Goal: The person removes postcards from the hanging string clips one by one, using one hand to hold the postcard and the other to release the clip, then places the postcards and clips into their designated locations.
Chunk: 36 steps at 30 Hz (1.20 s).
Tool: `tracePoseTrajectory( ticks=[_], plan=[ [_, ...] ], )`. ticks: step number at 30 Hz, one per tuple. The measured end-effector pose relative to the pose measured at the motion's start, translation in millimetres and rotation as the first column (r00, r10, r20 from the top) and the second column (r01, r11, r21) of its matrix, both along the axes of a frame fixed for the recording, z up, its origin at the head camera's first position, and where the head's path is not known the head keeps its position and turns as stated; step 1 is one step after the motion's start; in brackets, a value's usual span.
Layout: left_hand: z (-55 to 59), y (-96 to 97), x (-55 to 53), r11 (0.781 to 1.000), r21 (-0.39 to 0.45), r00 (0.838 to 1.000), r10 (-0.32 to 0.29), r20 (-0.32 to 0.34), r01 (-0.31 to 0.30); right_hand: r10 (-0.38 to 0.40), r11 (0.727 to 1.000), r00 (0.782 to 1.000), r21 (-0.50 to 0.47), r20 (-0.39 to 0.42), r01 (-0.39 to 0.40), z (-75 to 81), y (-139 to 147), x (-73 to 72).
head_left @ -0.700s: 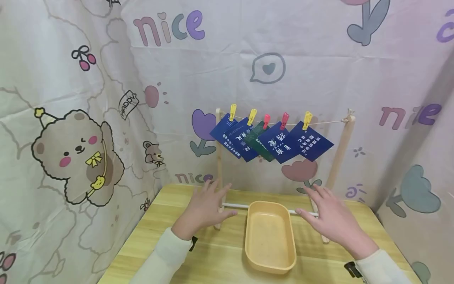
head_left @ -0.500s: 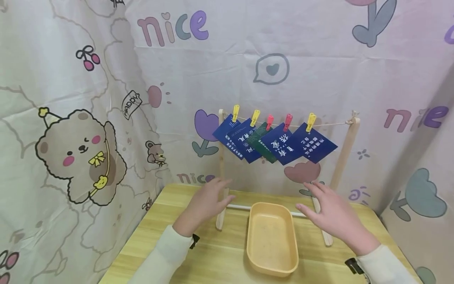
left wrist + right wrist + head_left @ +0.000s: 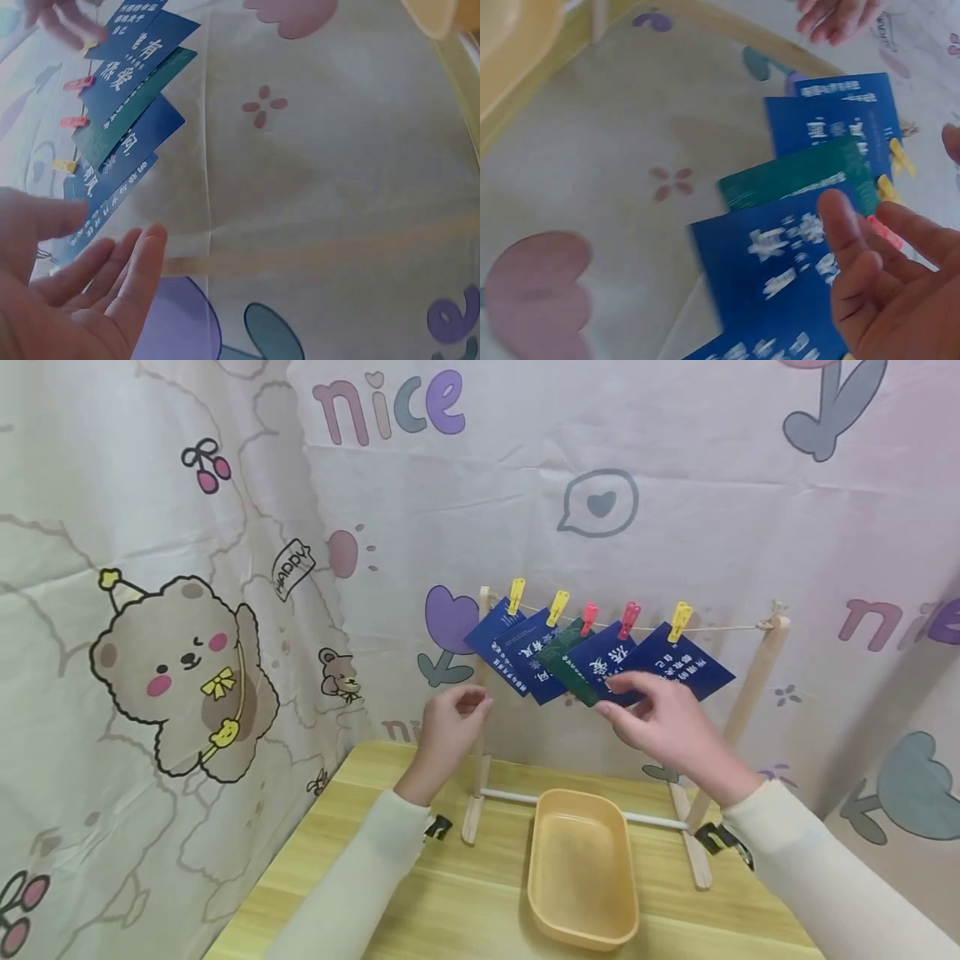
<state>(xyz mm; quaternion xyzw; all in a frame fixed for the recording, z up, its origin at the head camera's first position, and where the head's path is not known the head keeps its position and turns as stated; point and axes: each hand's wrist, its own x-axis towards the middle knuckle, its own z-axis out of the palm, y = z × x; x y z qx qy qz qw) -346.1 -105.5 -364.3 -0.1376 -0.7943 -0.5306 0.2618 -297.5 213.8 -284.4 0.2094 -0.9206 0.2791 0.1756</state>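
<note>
Several cards, mostly blue with one green card, hang in an overlapping row from a string. Yellow clothespins and red clothespins fasten them. My right hand is raised in front of the cards and hides part of the two rightmost blue cards. Its fingers are loosely bent, with nothing held. My left hand hovers beside the left wooden post, below the leftmost blue card. A gap separates its thumb from its relaxed fingers, and it holds nothing.
On the wood-grain table stands a yellow plastic tub, in front of the rack's white crossbar. The right wooden post rises behind my right forearm. A patterned cloth covers the wall behind.
Both hands have risen from near the table toward the hanging cards. My right hand has moved up in front of them. The head view has shifted slightly, so the scene sits further right.
</note>
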Motion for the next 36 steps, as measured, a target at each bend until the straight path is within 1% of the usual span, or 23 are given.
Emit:
tracePoseTrajectory(
  ticks=[2, 4, 7, 9, 12, 15, 17, 19, 21, 23, 27, 30, 32, 34, 36],
  plan=[
    [4.2, 3.3, -7.8, 0.998, 0.065, 1.0, 0.0, -0.016, 0.001, 0.021, 0.998, 1.0, -0.061, 0.01, -0.021, 13.9, -10.8, -7.9],
    [8.5, 6.2, -13.2, 0.991, 0.137, 1.0, -0.005, -0.021, 0.008, 0.052, 0.989, 0.998, -0.139, 0.019, -0.049, 28.0, -22.8, -15.8],
    [13.4, 10.2, -19.7, 0.97, 0.242, 0.999, -0.028, -0.025, 0.033, 0.105, 0.962, 0.994, -0.255, 0.014, -0.098, 47.6, -41.1, -28.4],
    [16.0, 12.8, -22.9, 0.955, 0.294, 0.999, -0.041, -0.023, 0.046, 0.122, 0.947, 0.993, -0.298, -0.001, -0.117, 59.0, -52.6, -36.5],
    [19.4, 15.7, -26.6, 0.939, 0.339, 0.998, -0.051, -0.02, 0.055, 0.135, 0.939, 0.991, -0.318, -0.02, -0.134, 74.9, -68.8, -48.7],
    [22.1, 16.8, -29.1, 0.933, 0.358, 0.999, -0.043, -0.018, 0.046, 0.159, 0.926, 0.987, -0.345, -0.014, -0.154, 90.1, -85.2, -61.9],
    [23.1, 17.0, -31.1, 0.93, 0.365, 0.999, -0.036, -0.022, 0.042, 0.165, 0.923, 0.986, -0.353, 0.006, -0.152, 99.5, -95.7, -71.2],
    [23.5, 17.3, -33.1, 0.928, 0.37, 0.999, -0.037, -0.026, 0.044, 0.16, 0.927, 0.986, -0.35, 0.048, -0.133, 107.6, -105.0, -79.9],
    [23.8, 18.0, -35.2, 0.927, 0.372, 0.998, -0.044, -0.037, 0.055, 0.141, 0.937, 0.984, -0.336, 0.106, -0.098, 113.5, -112.5, -87.5],
    [23.7, 18.4, -36.8, 0.924, 0.377, 0.997, -0.054, -0.049, 0.068, 0.128, 0.942, 0.977, -0.33, 0.173, -0.065, 117.2, -119.1, -94.1],
    [25.0, 19.2, -37.7, 0.919, 0.383, 0.996, -0.069, -0.064, 0.088, 0.138, 0.934, 0.946, -0.356, 0.295, -0.026, 119.5, -127.9, -105.3],
    [26.7, 18.8, -36.8, 0.915, 0.391, 0.995, -0.081, -0.058, 0.098, 0.154, 0.924, 0.919, -0.382, 0.364, -0.004, 118.2, -132.1, -111.3],
    [27.2, 17.9, -36.9, 0.911, 0.399, 0.994, -0.09, -0.057, 0.106, 0.164, 0.914, 0.904, -0.405, 0.396, 0.011, 116.8, -134.8, -114.0],
    [27.2, 16.7, -37.7, 0.909, 0.402, 0.994, -0.092, -0.055, 0.106, 0.178, 0.897, 0.891, -0.441, 0.417, 0.027, 115.4, -137.9, -115.8],
    [27.1, 15.1, -38.6, 0.908, 0.405, 0.995, -0.089, -0.054, 0.104, 0.2, 0.874, 0.879, -0.485, 0.434, 0.041, 114.3, -141.5, -117.1]
  ],
)
